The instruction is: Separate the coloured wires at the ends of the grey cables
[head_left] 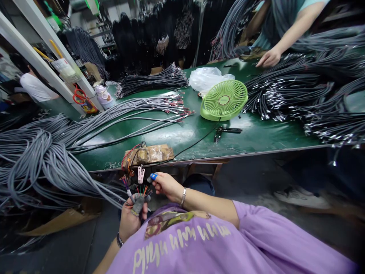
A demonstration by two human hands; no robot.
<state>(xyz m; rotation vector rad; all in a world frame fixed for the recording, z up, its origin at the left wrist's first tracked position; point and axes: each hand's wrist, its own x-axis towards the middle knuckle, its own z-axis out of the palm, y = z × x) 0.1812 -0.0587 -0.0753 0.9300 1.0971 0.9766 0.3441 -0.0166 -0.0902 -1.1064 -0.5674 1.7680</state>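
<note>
Head view: left hand clamped round a grey cable, its coloured wires fanned, below the green fan; right hand pinched together beside it. Heaped cables left of the fan seemingly wait.

Green worktable, dark workshop floor

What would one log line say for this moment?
left hand: grips grey cable | right hand: blue-capped fingertip by coloured wires
</note>
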